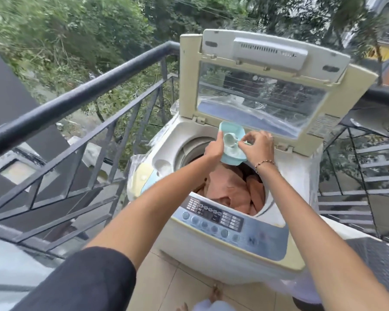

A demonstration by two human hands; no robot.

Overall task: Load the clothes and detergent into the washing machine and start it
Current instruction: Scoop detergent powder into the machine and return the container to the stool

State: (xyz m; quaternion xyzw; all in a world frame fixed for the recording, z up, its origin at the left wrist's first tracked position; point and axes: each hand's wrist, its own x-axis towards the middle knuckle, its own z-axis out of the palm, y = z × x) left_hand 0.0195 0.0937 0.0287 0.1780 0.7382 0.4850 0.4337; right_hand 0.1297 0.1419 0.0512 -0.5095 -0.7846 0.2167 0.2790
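Note:
A top-loading washing machine (213, 252) stands in front of me with its lid (263, 86) raised. Orange-brown clothes (229, 189) fill the drum. Over the drum's far edge my left hand (213, 150) holds a light-blue detergent tub (231, 151) by its left side, tilted toward me. My right hand (258, 147) pinches the handle of a small pale scoop (230, 139) that lies inside the tub. The control panel (213, 215) with round buttons runs along the near edge.
A dark metal balcony railing (76, 104) runs along the left and behind the machine. A metal rack (359, 176) stands to the right. Clear plastic wrap covers the machine's sides. Tiled floor and a bare foot (216, 292) lie below.

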